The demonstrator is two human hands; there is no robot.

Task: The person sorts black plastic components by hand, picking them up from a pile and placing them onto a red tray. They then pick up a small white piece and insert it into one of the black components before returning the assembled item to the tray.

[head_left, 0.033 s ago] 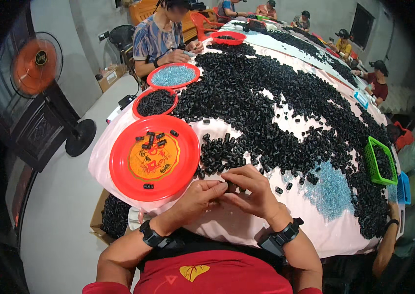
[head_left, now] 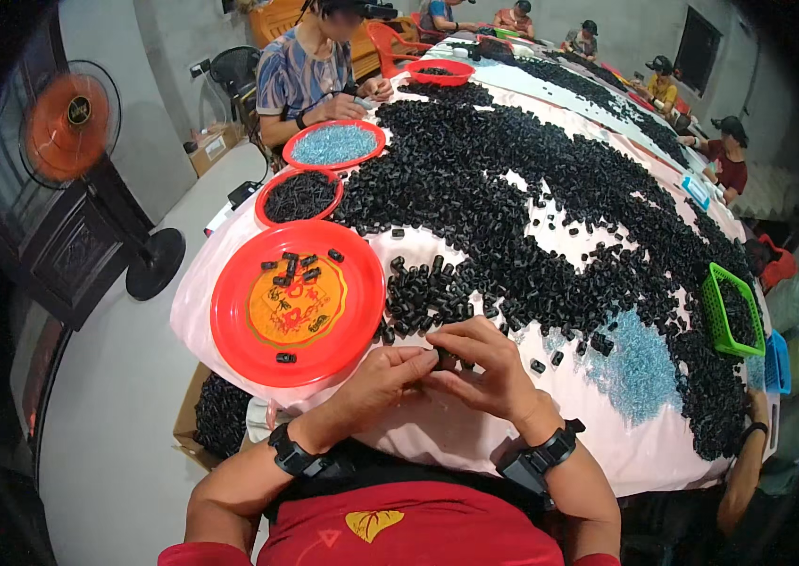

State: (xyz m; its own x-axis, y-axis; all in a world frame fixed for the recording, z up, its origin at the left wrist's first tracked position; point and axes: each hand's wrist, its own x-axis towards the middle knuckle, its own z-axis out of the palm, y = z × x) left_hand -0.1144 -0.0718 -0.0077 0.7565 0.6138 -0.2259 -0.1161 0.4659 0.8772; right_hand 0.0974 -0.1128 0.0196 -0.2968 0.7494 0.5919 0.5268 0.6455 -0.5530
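My left hand point(head_left: 388, 375) and my right hand point(head_left: 486, 370) meet at the near edge of the table, fingertips together. Between them they pinch a small black plastic piece point(head_left: 446, 359), mostly covered by the fingers. To the left of my hands lies a large red plate point(head_left: 232, 325) with a yellow printed centre. Several short black cylindrical parts point(head_left: 310, 274) are scattered on it, and one more lies near its front rim. Just beyond my fingers spreads a big heap of similar black parts point(head_left: 423, 297).
Small clear bluish pieces point(head_left: 640, 368) form a pile on the right. Past the plate stand a red basin of thin black parts point(head_left: 301, 199) and a red tray of clear pieces point(head_left: 333, 145). A green basket point(head_left: 722, 330) sits at the right edge. Co-workers point(head_left: 310, 80) line the table; a fan point(head_left: 79, 123) stands left.
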